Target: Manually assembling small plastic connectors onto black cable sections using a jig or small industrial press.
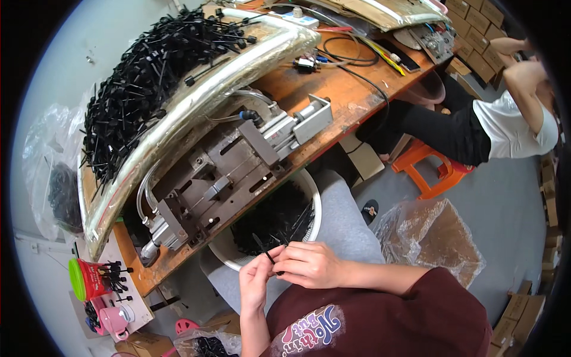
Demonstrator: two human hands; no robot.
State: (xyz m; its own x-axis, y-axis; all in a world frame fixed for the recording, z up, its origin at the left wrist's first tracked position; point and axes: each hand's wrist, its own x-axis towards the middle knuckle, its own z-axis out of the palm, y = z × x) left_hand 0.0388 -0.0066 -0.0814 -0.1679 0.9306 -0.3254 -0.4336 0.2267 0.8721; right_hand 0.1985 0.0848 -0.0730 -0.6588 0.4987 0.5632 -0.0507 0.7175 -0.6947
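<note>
Your two hands meet low in the frame, just left of centre, over your lap. Your left hand (257,281) is closed, thumb and fingertips pinching one end of a thin black plastic piece (263,249) that sticks up and to the left from the pinch. Your right hand (309,265) lies across from the right, fingers curled and pressed against the left hand's fingertips, closed on the same piece at its lower end. How far the piece runs inside your grip is hidden by the fingers.

Directly above your hands sits a round white basin (314,202), its inside heaped with more black pieces of the same kind. The basin rests against your grey-clad knee, below the edge of the orange wooden tabletop (309,86) that crosses the frame from lower left to upper right.

On the tabletop, above the basin, is a grey metal fixture (229,172) with a pneumatic cylinder (300,122) at its upper right end and clear hoses curling off its left side. Behind it, in the upper left of the frame, a long tray wrapped in clear film (196,95) carries a large pile of black pieces (146,77).

At the lower left, a red and green container (86,278) holds several black pieces upright, with a pink cup (114,321) just below it.

In the upper right, another person in a white top (514,125) sits on an orange stool (437,169).
</note>
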